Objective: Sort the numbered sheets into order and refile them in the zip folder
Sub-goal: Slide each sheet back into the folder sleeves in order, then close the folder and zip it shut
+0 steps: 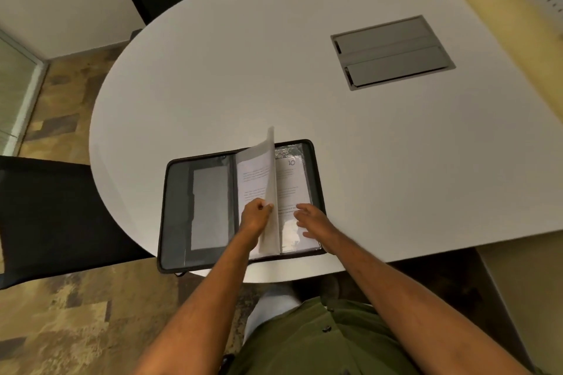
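Observation:
A black zip folder (pixel 176 210) lies open near the front edge of the white table (pixel 304 94). Its right half holds clear sleeves with printed sheets. One sleeve (pixel 269 179) stands on edge, lifted partway over. My left hand (pixel 254 215) pinches that sleeve's lower part. The sheet lying beneath it to the right is marked 10 (pixel 292 162) at its top corner. My right hand (pixel 312 221) rests on the lower part of that sheet with its fingers spread. The folder's left half shows a grey inner pocket (pixel 210 207).
A grey cable hatch (pixel 393 52) is set flush into the table at the far right. A black chair (pixel 51 216) stands to the left of the table. The table's front edge runs just under my forearms.

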Action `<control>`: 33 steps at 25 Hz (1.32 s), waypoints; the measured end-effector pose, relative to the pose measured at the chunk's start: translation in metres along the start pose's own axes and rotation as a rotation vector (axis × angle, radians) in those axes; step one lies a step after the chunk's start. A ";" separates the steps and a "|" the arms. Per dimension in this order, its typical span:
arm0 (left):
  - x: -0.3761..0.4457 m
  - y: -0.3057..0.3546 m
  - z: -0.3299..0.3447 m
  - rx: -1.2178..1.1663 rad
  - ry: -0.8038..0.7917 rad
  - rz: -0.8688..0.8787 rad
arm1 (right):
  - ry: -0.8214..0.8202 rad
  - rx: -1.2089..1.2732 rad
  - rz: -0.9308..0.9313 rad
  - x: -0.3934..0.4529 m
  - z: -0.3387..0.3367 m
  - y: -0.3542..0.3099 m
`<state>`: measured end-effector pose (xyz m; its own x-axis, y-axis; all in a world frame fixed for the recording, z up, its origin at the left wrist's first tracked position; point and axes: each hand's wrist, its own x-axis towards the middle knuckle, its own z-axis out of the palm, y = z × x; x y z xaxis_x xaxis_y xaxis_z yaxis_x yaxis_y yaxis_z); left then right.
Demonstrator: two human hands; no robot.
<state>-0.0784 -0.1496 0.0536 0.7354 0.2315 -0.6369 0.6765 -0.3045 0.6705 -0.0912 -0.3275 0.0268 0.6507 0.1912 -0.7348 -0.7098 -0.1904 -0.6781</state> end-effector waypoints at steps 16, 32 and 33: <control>0.014 -0.071 0.025 0.338 -0.325 0.100 | 0.192 -0.543 -0.138 -0.001 0.013 0.030; 0.086 -0.157 -0.207 0.504 0.375 -0.140 | 0.339 -0.940 -0.079 0.008 0.036 0.075; 0.090 -0.165 -0.212 0.487 0.372 -0.178 | 0.343 -0.928 -0.069 0.010 0.038 0.076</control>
<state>-0.1162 0.1170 -0.0338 0.6369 0.5960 -0.4890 0.7588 -0.5968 0.2609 -0.1491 -0.3033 -0.0312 0.8296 -0.0307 -0.5575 -0.2703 -0.8958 -0.3528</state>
